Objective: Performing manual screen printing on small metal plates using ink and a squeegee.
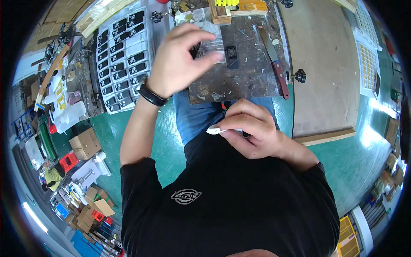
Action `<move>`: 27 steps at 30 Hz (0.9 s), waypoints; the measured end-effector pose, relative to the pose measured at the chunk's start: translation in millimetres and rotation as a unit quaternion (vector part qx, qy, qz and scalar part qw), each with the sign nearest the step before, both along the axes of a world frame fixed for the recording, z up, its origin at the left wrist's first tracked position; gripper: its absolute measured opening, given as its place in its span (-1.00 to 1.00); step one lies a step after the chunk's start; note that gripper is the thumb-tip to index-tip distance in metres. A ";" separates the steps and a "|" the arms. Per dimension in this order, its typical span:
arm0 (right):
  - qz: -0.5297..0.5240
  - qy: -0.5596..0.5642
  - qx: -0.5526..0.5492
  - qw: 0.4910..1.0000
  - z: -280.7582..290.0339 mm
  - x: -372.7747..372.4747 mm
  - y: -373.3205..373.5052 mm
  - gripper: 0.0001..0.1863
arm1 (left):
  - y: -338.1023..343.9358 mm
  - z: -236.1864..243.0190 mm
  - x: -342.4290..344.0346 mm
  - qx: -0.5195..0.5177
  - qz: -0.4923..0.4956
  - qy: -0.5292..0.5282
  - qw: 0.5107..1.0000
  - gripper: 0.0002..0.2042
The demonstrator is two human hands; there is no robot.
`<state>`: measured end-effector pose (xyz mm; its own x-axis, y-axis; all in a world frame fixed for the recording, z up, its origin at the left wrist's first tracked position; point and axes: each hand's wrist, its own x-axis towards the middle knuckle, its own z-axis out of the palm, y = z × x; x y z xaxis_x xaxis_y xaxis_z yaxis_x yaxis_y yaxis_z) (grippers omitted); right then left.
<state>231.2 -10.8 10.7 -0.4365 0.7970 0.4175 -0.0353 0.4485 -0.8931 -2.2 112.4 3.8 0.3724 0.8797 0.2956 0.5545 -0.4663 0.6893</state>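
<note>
**Small dark part lifted over a scarred work plate**

The left hand (pixel 182 60) hovers over the stained metal plate (pixel 239 81) on the counter (pixel 325 64), thumb and fingers drawn together on what looks like a small dark part (pixel 195 50) beside a clear plastic bag (pixel 209 38). The right hand (pixel 250 128) sits close to the body, over the lap, fingers closed on a small white piece (pixel 215 130), perhaps a wipe or a strip of tape. A second small black frame-shaped part (pixel 231 57) lies flat on the plate, just to the right of the left hand's fingertips. A red-handled blade (pixel 276 64) rests along the plate's right side, apart from both hands.

To handle this well, I judge the pinch should stay at the part's edges so its faces are kept clean, with the white piece brought up to it over the plate rather than over the lap, so that a dropped part lands on metal. The blade is best kept out of the sweep of the wrist.

To the left, a white tray (pixel 124 60) holds rows of similar dark parts. The left palm hides most of the held part, so its shape and the exact grip cannot be told. The wooden block (pixel 222 13) at the top is cut off by the frame, and the fisheye bends the counter's edges.
</note>
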 end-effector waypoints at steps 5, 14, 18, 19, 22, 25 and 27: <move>0.010 -0.003 -0.012 1.000 -1.3 0.4 -1.0 -0.74 | -14.5 -2.1 36.9 0.121 -0.037 0.090 0.988 -0.61; -0.012 0.007 -0.027 1.000 -1.8 8.0 -4.4 -0.73 | -27.7 4.1 47.1 -0.142 0.003 0.025 0.990 -0.65; -0.021 0.015 -0.042 0.999 1.5 13.4 2.1 -0.77 | -37.7 10.1 41.3 -0.193 0.021 -0.232 0.953 -0.69; -0.024 0.017 -0.048 0.998 1.3 13.1 3.8 -0.78 | -41.1 11.7 39.1 -0.206 0.027 -0.316 0.926 -0.70; -0.006 0.064 -0.058 0.996 -2.6 7.7 10.1 -0.81 | -52.9 30.8 32.8 -0.225 0.039 -0.331 0.915 -0.70; 0.014 0.109 -0.068 0.992 -3.8 2.9 17.5 -0.83 | -62.5 39.5 27.3 -0.241 0.051 -0.349 0.904 -0.70; 0.045 0.105 -0.049 0.992 1.5 -1.7 23.1 -0.84 | -70.6 38.2 22.0 -0.237 0.032 -0.363 0.900 -0.68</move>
